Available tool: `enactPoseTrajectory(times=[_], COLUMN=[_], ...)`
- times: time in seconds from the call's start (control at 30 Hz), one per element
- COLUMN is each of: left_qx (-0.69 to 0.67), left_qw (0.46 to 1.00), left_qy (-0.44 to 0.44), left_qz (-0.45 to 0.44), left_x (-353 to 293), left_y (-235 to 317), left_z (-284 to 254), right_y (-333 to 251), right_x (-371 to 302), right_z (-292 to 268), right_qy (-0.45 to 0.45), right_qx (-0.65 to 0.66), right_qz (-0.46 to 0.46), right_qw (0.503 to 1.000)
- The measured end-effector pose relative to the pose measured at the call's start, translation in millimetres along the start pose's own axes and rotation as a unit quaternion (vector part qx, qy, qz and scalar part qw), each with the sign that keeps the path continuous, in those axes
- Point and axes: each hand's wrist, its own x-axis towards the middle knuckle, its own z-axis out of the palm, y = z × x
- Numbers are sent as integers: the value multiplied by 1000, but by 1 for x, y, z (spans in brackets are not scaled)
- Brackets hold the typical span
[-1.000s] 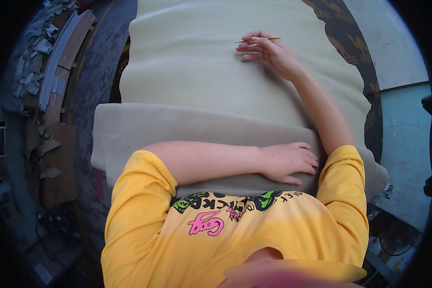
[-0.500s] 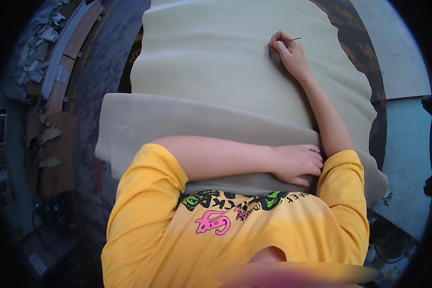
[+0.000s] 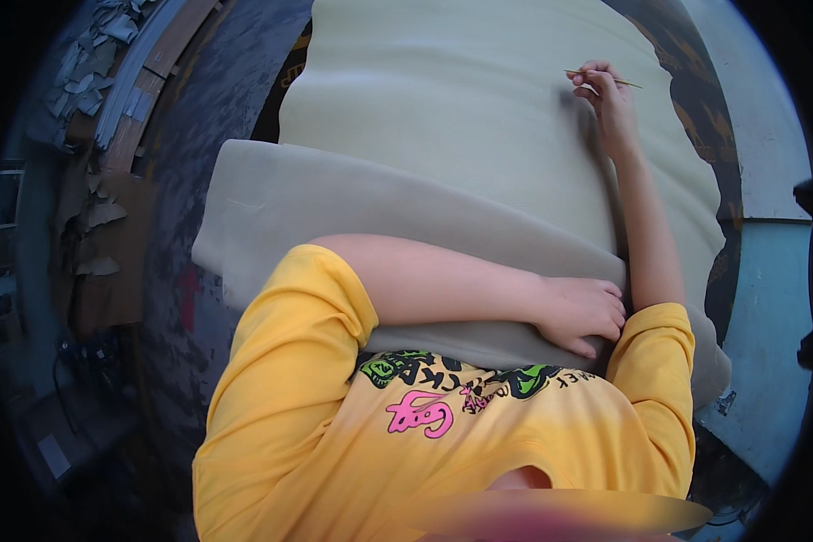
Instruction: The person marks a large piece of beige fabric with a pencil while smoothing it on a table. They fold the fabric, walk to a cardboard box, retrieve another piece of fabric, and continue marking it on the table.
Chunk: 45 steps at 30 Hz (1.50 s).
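Note:
A large pale cream-green sheet of leather [image 3: 443,99] with wavy edges is spread out before me. Its near end is folded back, showing a grey-beige underside [image 3: 406,199]. My left forearm lies across this fold, and my left hand [image 3: 583,314] rests on it with fingers laid out, holding nothing. Farther off, at the right part of the leather, my right hand [image 3: 611,104] pinches a thin, pen-like stick [image 3: 625,83]. The stick points left, and a shadow on the leather beside it suggests that the hand is raised off the surface.
Dark printed sheeting [image 3: 709,117] shows under the leather's right edge. Pale blue boards [image 3: 772,316] stand along the right. On the left are a mottled dark surface [image 3: 212,99], long strips [image 3: 140,68], leather scraps [image 3: 86,77] and brown cardboard [image 3: 122,244].
My right hand has moved right and lifted; the stick's tip, formerly at the leather, is now apart from it. My left hand keeps its place on the fold. The whole view has shifted slightly.

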Motion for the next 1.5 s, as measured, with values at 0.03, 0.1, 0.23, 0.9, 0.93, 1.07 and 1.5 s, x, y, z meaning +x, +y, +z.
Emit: enactPoseTrajectory(times=[0.03,0.1,0.23,0.9,0.93,1.07,1.5], left_qx=[2,2,-9,22,15,41,480], left_qw=[1000,1000,999,989,988,971,723], left_qy=[-9,-12,-25,-127,-137,-138,137], left_qz=[-4,-9,-24,-69,-67,-192,-478], left_x=[0,0,0,0,-5,-48,-182], left_y=[0,1,4,47,57,97,173], left_z=[0,0,-1,-21,-21,-41,19], right_y=[-11,-31,-52,101,112,122,91], right_x=[-3,-16,-83,-476,-469,-450,-511], right_z=[-5,-21,-72,-180,-171,-179,-346], right_qy=[7,37,92,681,648,618,756], right_qx=[-4,-22,-171,179,236,296,174], right_qz=[-22,-47,-99,-17,1,16,-39], right_qw=[1000,998,976,710,724,728,630])
